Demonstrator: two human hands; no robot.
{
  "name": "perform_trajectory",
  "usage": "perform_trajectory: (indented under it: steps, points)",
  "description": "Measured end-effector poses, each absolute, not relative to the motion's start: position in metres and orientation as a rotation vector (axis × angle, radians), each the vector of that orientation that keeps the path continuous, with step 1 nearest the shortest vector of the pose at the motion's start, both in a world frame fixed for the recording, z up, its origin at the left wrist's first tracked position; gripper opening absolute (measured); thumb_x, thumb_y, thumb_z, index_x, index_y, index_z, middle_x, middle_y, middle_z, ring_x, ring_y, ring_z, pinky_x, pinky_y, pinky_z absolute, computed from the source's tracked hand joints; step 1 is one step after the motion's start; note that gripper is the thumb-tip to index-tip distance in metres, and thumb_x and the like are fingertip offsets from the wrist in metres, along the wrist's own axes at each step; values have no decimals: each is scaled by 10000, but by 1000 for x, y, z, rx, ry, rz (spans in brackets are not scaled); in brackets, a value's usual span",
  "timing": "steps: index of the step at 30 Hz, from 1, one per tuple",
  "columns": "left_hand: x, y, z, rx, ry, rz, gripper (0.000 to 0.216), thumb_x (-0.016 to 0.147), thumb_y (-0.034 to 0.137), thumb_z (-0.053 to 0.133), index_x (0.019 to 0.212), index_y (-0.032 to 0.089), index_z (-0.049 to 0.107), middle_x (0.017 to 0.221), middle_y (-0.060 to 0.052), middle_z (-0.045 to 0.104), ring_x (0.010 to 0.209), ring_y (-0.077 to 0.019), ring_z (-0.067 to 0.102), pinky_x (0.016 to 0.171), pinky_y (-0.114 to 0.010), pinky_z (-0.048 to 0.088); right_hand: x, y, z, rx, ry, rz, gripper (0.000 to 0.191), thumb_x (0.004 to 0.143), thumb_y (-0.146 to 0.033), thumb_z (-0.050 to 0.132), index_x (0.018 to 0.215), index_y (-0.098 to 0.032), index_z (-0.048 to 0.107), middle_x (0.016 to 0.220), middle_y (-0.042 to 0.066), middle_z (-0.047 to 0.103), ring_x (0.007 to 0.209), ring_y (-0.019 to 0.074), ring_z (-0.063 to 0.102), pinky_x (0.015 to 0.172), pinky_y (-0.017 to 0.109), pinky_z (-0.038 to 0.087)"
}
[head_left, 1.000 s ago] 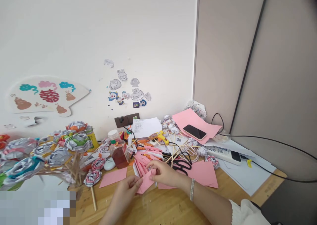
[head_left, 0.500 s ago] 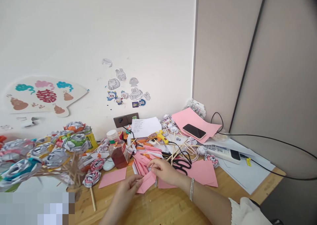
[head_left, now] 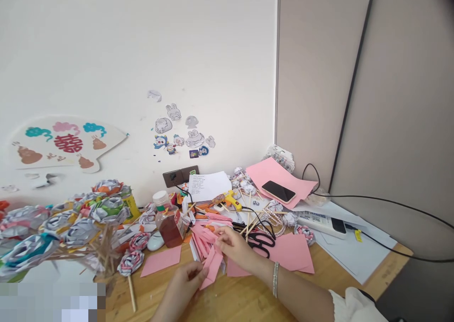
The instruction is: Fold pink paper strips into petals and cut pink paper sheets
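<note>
Both my hands pinch one folded strip of pink paper [head_left: 214,264] low over the wooden table [head_left: 234,299]. My left hand [head_left: 186,282] grips its lower end with fingers closed. My right hand [head_left: 236,247], a silver bracelet on its wrist, pinches the upper end. Just behind the strip lies a pile of folded pink pieces [head_left: 202,239]. Black scissors [head_left: 261,240] lie right of my right hand.
Paper roses on sticks [head_left: 67,222] crowd the left side. A brown bottle [head_left: 169,225], a yellow glue gun [head_left: 232,199], pink sheets [head_left: 292,251], a phone [head_left: 278,191] on pink paper, a white remote [head_left: 324,223] and black cables lie behind and to the right.
The pink strip has been turned from lying flat to standing more upright between my hands. My right hand rose slightly, and the view shifted a little.
</note>
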State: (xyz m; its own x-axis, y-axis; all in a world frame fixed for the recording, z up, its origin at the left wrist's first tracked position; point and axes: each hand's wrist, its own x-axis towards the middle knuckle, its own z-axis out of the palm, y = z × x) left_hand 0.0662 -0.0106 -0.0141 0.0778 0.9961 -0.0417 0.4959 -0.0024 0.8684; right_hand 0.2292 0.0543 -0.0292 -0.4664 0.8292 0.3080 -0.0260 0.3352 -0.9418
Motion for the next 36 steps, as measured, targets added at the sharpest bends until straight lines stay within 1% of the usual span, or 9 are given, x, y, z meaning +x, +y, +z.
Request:
perform_trajectory:
  steps: [3,6,10,15,21,25,29,34,36]
  points:
    - [65,-8,-12,1456,1531,902,409,610,597,489,550,194,447,340,86,401,315,-84,372,377,-207,262,227,55,-32,-731,-1706,1394,338,786,-402,474,1032,-173,439,724,20,570,598,120,537,573,246,416]
    - [66,-6,-7,1271,1467,966,448,485,611,586,599,201,444,421,61,509,394,-149,543,418,-240,379,226,50,-35,-793,-1768,1534,363,772,-448,474,1015,-178,459,714,26,581,529,113,529,501,230,405]
    - [71,-5,-7,1066,1392,1048,497,400,524,694,699,201,462,585,30,594,515,-196,632,475,-273,452,222,44,-41,-834,-1876,1446,294,732,-373,542,961,-189,517,766,15,578,615,123,543,512,210,387]
    - [75,-5,-15,1043,1322,1104,553,423,494,720,799,208,433,545,39,596,448,-180,622,419,-249,438,217,41,-45,-839,-1917,1286,66,713,-214,516,755,-167,538,676,-20,550,623,106,510,533,190,357]
    - [62,-4,-5,1119,1331,1173,567,523,585,615,900,209,419,476,30,614,436,-181,603,398,-254,442,226,45,-40,-825,-2000,1263,71,679,-138,469,736,-179,478,620,-48,503,553,84,467,458,168,293]
    - [46,0,3,1210,1335,1147,438,562,555,610,773,178,534,480,19,625,448,-133,576,445,-225,448,230,52,-37,-790,-1995,1327,69,678,-140,474,735,-176,465,594,-52,485,524,83,469,466,172,321]
    - [41,2,2,1261,1371,1110,374,546,528,639,625,173,552,458,23,612,438,-123,564,447,-217,446,230,57,-37,-779,-1848,1395,57,717,-167,468,768,-179,447,612,-43,498,521,88,504,491,186,368]
    - [48,-1,2,1212,1359,1089,465,493,518,679,785,174,568,440,45,592,413,-136,568,428,-229,437,229,59,-39,-685,-1778,1480,121,777,-276,472,844,-183,435,592,-46,504,483,87,503,491,201,398]
    - [50,-2,4,1203,1362,1089,473,485,520,682,783,168,576,425,47,581,405,-139,567,425,-231,433,230,60,-40,-651,-1780,1503,151,784,-311,477,847,-179,441,568,-44,509,482,91,503,496,207,406]
